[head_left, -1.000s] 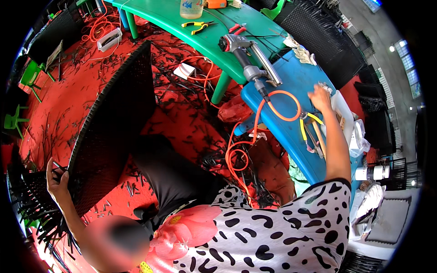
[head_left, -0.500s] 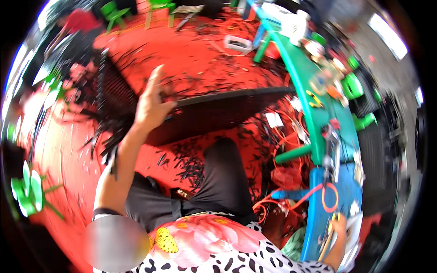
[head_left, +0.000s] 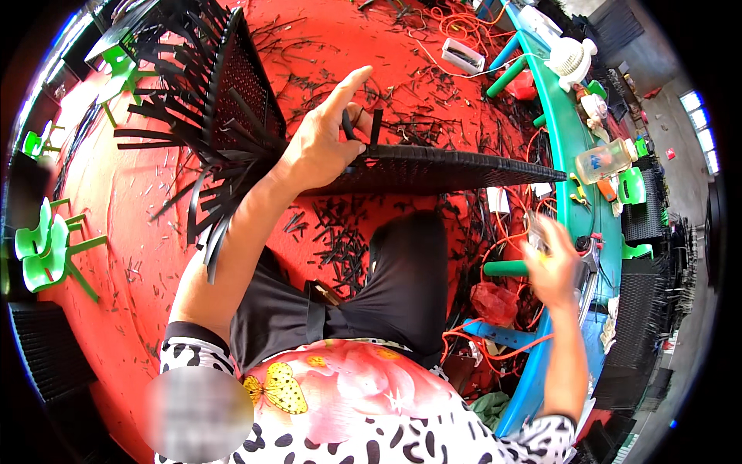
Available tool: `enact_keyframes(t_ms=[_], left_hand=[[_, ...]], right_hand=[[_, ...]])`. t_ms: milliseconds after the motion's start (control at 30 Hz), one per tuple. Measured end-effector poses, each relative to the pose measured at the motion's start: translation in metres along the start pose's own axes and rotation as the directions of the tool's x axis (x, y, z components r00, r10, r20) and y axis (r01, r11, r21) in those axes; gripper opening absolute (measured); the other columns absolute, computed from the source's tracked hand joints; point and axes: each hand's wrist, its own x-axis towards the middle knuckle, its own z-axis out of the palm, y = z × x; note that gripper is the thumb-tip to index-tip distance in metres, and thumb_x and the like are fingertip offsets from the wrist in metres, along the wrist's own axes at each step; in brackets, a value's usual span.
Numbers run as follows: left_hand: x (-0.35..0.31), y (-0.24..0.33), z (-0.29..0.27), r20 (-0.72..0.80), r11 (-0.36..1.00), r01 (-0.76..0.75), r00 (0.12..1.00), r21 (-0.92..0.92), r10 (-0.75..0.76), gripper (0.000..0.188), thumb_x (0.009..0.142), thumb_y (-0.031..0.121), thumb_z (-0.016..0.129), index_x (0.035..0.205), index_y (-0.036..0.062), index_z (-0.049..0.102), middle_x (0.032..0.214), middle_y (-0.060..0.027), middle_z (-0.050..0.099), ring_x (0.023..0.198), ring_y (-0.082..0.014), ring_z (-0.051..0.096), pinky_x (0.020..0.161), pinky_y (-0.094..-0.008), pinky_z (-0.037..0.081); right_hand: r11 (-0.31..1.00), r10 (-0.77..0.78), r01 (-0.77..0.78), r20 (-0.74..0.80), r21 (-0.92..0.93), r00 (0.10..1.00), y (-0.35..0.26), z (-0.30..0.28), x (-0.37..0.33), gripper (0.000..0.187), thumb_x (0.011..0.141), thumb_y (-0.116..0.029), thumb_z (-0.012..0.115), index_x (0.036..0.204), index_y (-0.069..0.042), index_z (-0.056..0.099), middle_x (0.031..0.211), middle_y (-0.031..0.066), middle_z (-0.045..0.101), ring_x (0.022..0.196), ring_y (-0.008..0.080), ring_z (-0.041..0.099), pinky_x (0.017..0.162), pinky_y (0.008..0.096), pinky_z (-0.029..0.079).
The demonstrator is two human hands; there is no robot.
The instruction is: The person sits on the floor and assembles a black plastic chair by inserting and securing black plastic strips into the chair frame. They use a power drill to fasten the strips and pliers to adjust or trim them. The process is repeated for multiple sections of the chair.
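Note:
My left hand (head_left: 321, 147) is at the top edge of a black woven panel (head_left: 456, 172), forefinger stretched out. Its thumb and other fingers close on a thin black strip (head_left: 347, 124) at that edge. A second woven side (head_left: 246, 100) stands at an angle to the panel, with many loose black strips (head_left: 174, 100) fanning out along its border. My right hand (head_left: 553, 267) is raised beside the table edge, right of the panel, its fingers curled and blurred. Something small and greyish seems to be in them, but I cannot make it out.
To the right runs a green table (head_left: 568, 131) with a clear jar (head_left: 607, 161), a yellow-handled tool (head_left: 578, 190) and a white fan (head_left: 570, 60). A blue table (head_left: 533, 387) adjoins it. Orange hose (head_left: 502, 356) and strip offcuts (head_left: 340, 247) litter the red floor. Green chairs (head_left: 50, 255) stand left.
My right hand has lifted off the blue table and come forward and left. My left hand remains at the panel's edge, now closed on the strip. The whole view has shifted.

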Motion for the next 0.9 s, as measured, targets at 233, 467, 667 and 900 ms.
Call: enact_keyframes(t_ms=[233,467,667,900], left_hand=[[-0.014,-0.007,0.001,-0.031,0.993,-0.1,0.994,0.054,0.102,0.089,0.064,-0.01,0.058,0.143,0.0156,0.027,0.077,-0.0035,0.06,0.06,-0.0141,0.049,0.058,-0.0278,0.043],[-0.013,-0.009,0.003,-0.05,0.988,-0.132,0.989,0.076,0.136,0.088,0.063,-0.011,0.058,0.142,0.0146,0.029,0.076,-0.0046,0.061,0.058,-0.0174,0.051,0.057,-0.0294,0.043],[-0.012,-0.009,0.004,-0.049,0.984,-0.147,0.987,0.096,0.152,0.09,0.062,-0.011,0.058,0.142,0.015,0.029,0.076,-0.0045,0.062,0.058,-0.0173,0.052,0.056,-0.0297,0.043],[-0.013,0.0,0.0,-0.002,1.0,-0.008,1.0,-0.005,0.008,0.088,0.063,-0.017,0.055,0.143,0.0104,0.03,0.08,-0.0036,0.057,0.08,-0.0134,0.056,0.084,-0.0278,0.045]], right_hand=[[0.842,-0.393,0.438,0.2,-0.315,0.898,-0.091,0.063,0.101,0.052,0.071,-0.038,0.073,0.104,-0.002,0.056,0.086,0.0112,0.056,0.08,0.0282,0.058,0.069,0.0402,0.046],[0.803,-0.43,0.491,0.243,-0.337,0.87,-0.097,0.067,0.112,0.053,0.068,-0.039,0.075,0.102,-0.003,0.058,0.084,0.0109,0.056,0.077,0.0276,0.058,0.067,0.0393,0.045],[0.757,-0.502,0.541,0.203,-0.367,0.84,-0.099,0.077,0.119,0.047,0.066,-0.039,0.076,0.093,-0.004,0.061,0.079,0.008,0.056,0.075,0.0238,0.058,0.066,0.0362,0.045],[0.683,-0.624,0.634,0.162,-0.363,0.764,-0.084,0.086,0.131,0.038,0.071,-0.035,0.073,0.088,-0.004,0.058,0.074,0.0069,0.053,0.069,0.0234,0.057,0.062,0.0349,0.044]])
